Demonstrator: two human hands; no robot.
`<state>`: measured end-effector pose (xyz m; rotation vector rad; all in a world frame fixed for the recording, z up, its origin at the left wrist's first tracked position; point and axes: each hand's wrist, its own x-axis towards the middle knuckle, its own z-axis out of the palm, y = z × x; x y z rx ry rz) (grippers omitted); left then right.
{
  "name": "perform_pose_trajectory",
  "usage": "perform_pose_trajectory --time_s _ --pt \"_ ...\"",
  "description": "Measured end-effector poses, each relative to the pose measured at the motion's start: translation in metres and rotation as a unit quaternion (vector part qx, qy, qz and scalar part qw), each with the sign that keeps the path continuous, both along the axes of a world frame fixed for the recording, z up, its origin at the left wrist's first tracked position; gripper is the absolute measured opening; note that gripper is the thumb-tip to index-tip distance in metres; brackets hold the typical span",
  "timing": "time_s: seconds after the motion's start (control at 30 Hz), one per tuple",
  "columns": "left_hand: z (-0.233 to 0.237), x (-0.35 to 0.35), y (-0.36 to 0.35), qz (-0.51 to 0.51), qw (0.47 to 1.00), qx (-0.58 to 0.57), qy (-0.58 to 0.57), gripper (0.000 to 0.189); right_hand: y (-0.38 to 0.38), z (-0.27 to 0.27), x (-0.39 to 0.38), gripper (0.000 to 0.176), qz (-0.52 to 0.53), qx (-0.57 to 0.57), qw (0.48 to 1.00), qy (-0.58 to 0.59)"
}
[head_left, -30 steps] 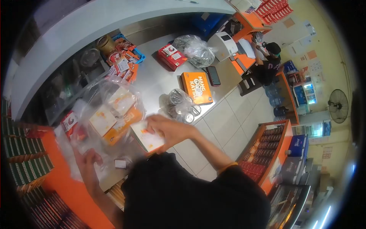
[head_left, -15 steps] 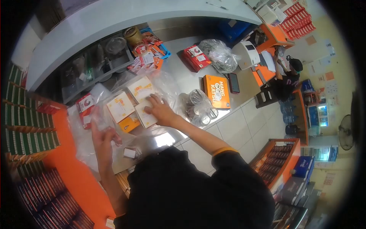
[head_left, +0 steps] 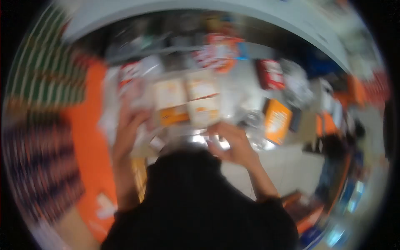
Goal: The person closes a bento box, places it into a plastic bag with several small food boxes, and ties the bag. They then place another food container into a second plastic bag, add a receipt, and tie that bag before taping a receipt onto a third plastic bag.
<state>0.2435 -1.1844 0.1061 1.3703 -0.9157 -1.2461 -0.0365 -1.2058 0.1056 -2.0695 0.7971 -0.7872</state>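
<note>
Several white and orange boxes [head_left: 170, 94] sit close together in clear plastic on the metal counter [head_left: 243, 77]. My right hand [head_left: 229, 143] is just below the lower right box [head_left: 203, 111], its fingers curled; blur hides whether they touch plastic. To the left of the boxes, my left hand [head_left: 132, 121] is over the clear plastic, near a red and white box [head_left: 128, 75]. Its thumb and fingers look apart, though smeared by motion. A small white-labelled packet [head_left: 157, 143] lies between my hands.
An orange box [head_left: 277, 121], a red box [head_left: 271, 74] and bagged plastic items [head_left: 296, 83] stand on the right. Red and orange packets [head_left: 217, 52] are at the back. Stacked green boxes [head_left: 50, 75] are at left, a white ledge [head_left: 200, 6] above.
The view has turned and blurred. My right hand has come off the boxes and moved toward my body, below them. My left hand stays at the left of the boxes.
</note>
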Motion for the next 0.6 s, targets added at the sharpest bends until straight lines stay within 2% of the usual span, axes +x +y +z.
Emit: perform_pose_trajectory --time_s 0.03,0.07,0.1,0.17,0.23,0.27,0.33,0.37,0.43,0.47,0.53,0.57,0.6 --pt "0.014 0.002 -0.004 -0.046 0.998 -0.01 0.035 0.069 0.015 -0.007 0.026 0.018 0.1 0.108 0.989 -0.013" --pt "0.019 0.006 -0.009 -0.069 0.997 -0.019 0.005 0.069 0.025 -0.012 0.049 0.016 0.189 0.204 0.96 -0.013" --pt "0.025 0.009 -0.013 -0.073 0.997 -0.008 0.01 0.068 0.029 -0.046 0.073 0.026 0.266 0.209 0.939 0.062" --pt "0.028 0.014 -0.016 -0.071 0.997 0.001 0.019 0.068 0.051 -0.14 0.126 0.046 0.261 0.112 0.951 0.121" --pt "0.026 0.017 -0.019 -0.086 0.996 -0.009 0.0 0.068 0.059 -0.191 0.166 0.066 0.182 -0.143 0.955 0.184" --pt "0.022 0.015 -0.014 -0.079 0.997 -0.014 0.004 0.068 0.065 -0.213 0.164 0.066 0.188 -0.147 0.953 0.188" --pt "0.025 0.017 -0.01 -0.092 0.996 -0.002 0.02 0.067 0.063 -0.234 0.167 0.08 0.267 -0.197 0.896 0.294" --pt "0.025 0.018 -0.006 -0.096 0.995 -0.011 0.025 0.067 0.065 -0.241 0.166 0.08 0.262 -0.201 0.894 0.303" --pt "0.023 0.019 0.003 -0.096 0.995 0.016 0.031 0.067 0.067 -0.242 0.163 0.087 0.249 -0.059 0.904 0.342" --pt "0.021 0.017 0.004 -0.1 0.994 0.009 0.037 0.067 0.065 -0.244 0.161 0.087 0.244 -0.062 0.903 0.349" --pt "0.012 0.017 0.008 -0.104 0.993 -0.006 0.052 0.075 0.062 -0.245 0.161 0.08 0.248 -0.001 0.888 0.387" --pt "0.009 0.015 0.01 -0.1 0.993 -0.008 0.055 0.075 0.062 -0.256 0.156 0.08 0.251 -0.003 0.886 0.39" --pt "0.007 0.011 0.012 -0.096 0.99 -0.009 0.1 0.072 0.062 -0.277 0.151 0.074 0.215 -0.065 0.922 0.316"
